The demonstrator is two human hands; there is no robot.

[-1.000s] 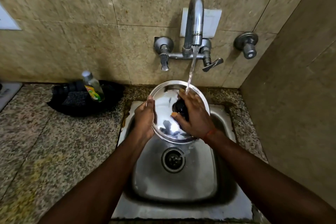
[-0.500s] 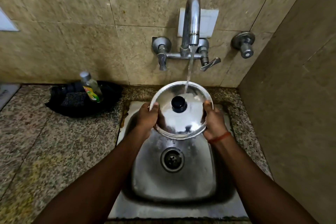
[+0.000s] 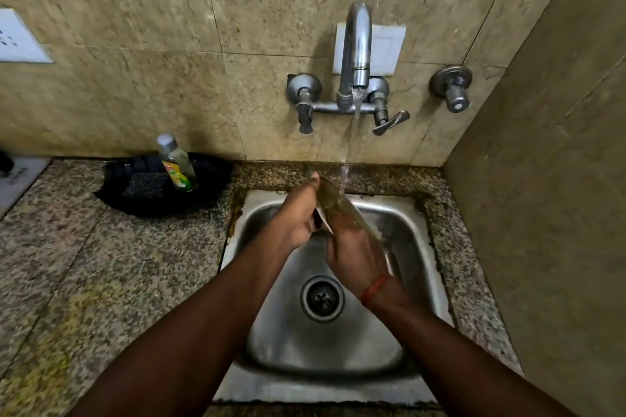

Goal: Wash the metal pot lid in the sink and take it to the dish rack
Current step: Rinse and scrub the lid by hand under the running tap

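Gripping one lid [image 3: 339, 207] — left hand [image 3: 295, 218], right hand [image 3: 356, 256] — one sink [image 3: 411, 213].

Dim warm light, wide-angle bowing; hands perhaps motion-blurred.

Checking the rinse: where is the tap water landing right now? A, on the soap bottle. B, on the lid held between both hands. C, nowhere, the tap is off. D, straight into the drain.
B: the stream strikes the upper edge of the metal pot lid, tilted between the left hand and right hand above the sink.
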